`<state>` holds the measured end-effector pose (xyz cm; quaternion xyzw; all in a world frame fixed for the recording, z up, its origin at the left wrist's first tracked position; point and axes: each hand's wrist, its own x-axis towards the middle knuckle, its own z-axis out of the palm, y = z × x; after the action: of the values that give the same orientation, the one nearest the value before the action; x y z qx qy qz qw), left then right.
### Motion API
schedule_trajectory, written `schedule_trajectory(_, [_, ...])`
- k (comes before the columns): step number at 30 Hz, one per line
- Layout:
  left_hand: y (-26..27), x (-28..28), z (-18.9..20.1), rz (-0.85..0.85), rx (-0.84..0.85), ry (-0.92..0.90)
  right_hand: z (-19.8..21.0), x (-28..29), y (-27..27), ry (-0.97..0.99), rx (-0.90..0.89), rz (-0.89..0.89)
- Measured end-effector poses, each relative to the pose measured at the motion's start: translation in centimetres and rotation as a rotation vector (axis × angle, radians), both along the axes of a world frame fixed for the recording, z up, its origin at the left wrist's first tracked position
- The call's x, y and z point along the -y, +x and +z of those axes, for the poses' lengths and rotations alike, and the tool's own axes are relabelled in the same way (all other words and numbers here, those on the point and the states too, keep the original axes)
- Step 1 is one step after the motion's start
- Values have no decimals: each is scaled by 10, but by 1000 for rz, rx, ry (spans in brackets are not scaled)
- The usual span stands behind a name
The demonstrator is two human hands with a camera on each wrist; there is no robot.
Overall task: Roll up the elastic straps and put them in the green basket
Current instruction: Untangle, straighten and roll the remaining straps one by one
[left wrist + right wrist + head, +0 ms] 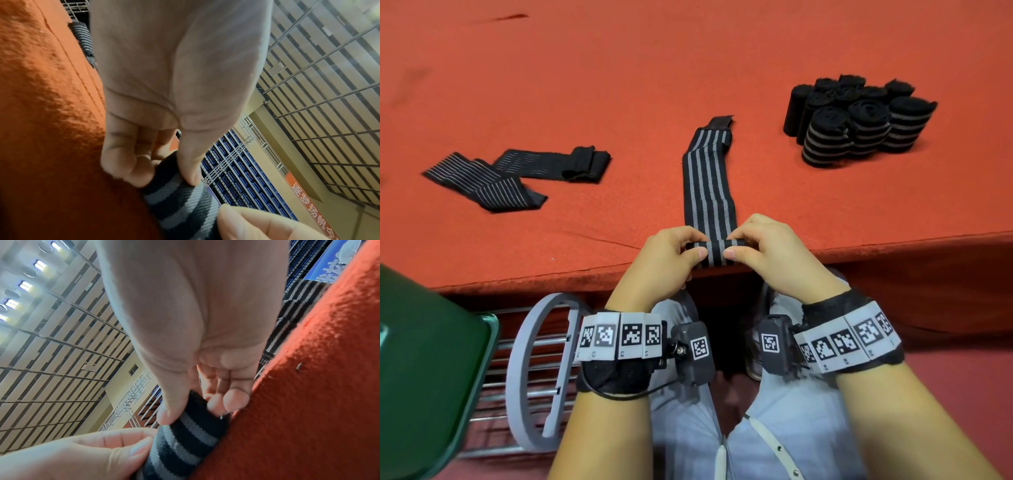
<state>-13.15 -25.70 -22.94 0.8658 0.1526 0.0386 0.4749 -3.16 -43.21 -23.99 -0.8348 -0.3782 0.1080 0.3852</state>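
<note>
Pinching strap roll [715, 253] | left hand [667, 261] | right hand [770, 255]

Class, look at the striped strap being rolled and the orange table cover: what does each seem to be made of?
Striped strap: woven elastic fabric, matte, judging by the ribbed weave seen close up.
Orange table cover: likely felt or a similar napped cloth; its surface looks fuzzy and pebbled, with a stitched seam along the edge.
</note>
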Motion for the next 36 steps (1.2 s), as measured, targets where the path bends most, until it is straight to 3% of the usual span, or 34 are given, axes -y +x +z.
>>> schedule_trajectory(8, [5,2,-9,15,113,103,1,-1,0,91,-78,-41])
schedule_trajectory(14, [3,0,-3,13,77,103,0,-4,2,103,-95,-43])
schedule_trajectory(24, [0,0,3,-31,89,279,0,-10,8,72,-80,-87])
schedule_trajectory(36, [8,-6,-2,-11,67,245,0,-15,8,69,-3,-139])
